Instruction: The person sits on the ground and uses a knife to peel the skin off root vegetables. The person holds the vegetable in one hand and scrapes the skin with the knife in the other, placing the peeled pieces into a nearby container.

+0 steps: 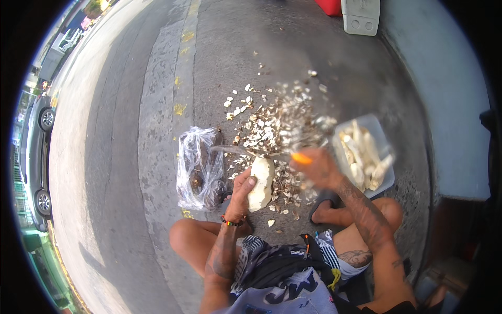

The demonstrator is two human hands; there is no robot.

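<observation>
A pale peeled root, perhaps cassava, (261, 184) stands roughly upright in my left hand (242, 193), its thumb on the near left side. My right hand (319, 167) is closed around the orange handle of a knife (235, 149); motion blurs both, and the blade reaches left across the root's top end. Whether the blade touches the root I cannot tell. White and brown peelings (270, 125) lie scattered beyond my hands. On the right, a translucent plastic tub (386, 190) holds several peeled roots (362, 151). A clear plastic bag (198, 172) with brown, unpeeled-looking roots lies on the left.
My sandalled feet rest on the concrete ground (219, 51) either side of the peelings. A light wall (451, 98) runs along the right. At the top right are a red object (329, 6) and a pale plastic one (361, 17). A parked car (37, 165) stands far left across the road.
</observation>
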